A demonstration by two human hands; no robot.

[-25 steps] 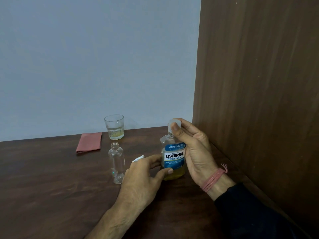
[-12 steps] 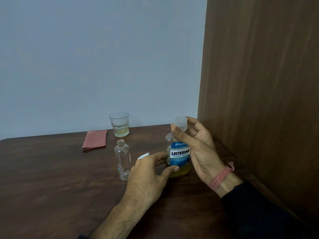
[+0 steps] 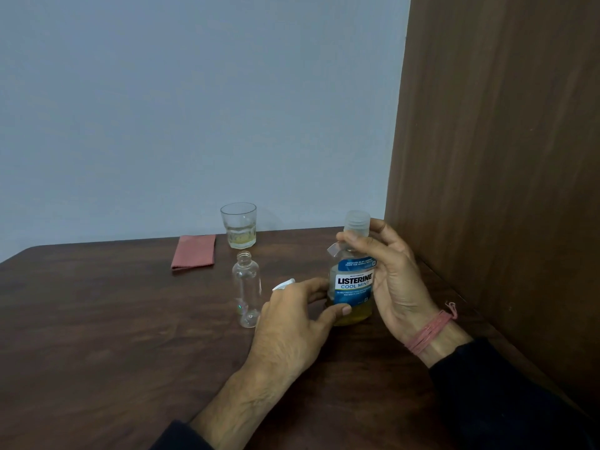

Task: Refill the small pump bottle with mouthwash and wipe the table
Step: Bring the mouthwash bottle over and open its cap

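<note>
The left hand point(image 3: 293, 316) is gripping the lower body of the mouthwash bottle point(image 3: 354, 287), its thumb lying across the front below the label and its fingers curling around the far side, pinning the bottle upright on the dark wooden table point(image 3: 97, 336). The right hand point(image 3: 394, 280) is reaching in from the other side of the same bottle, its thumb and fingertips closing around the neck just under the clear ribbed cap point(image 3: 357, 220), while the palm is standing open beside the label; a pink thread band point(image 3: 430, 332) is circling that wrist above a dark sleeve. Whether the cap is seated fully on the neck or lifted slightly cannot be told. Yellowish liquid is showing in the bottom part of the bottle. Just beyond the left hand's knuckles, a white pump head point(image 3: 283, 284) is peeking out, mostly hidden behind the fingers. Beside the left hand, on its outer side, the small clear pump bottle point(image 3: 246, 290) is standing upright and uncapped, looking empty. Farther from both hands, toward the wall, a drinking glass point(image 3: 238, 225) is holding a little pale liquid, and a folded reddish cloth point(image 3: 194, 251) is lying flat to its left.
</note>
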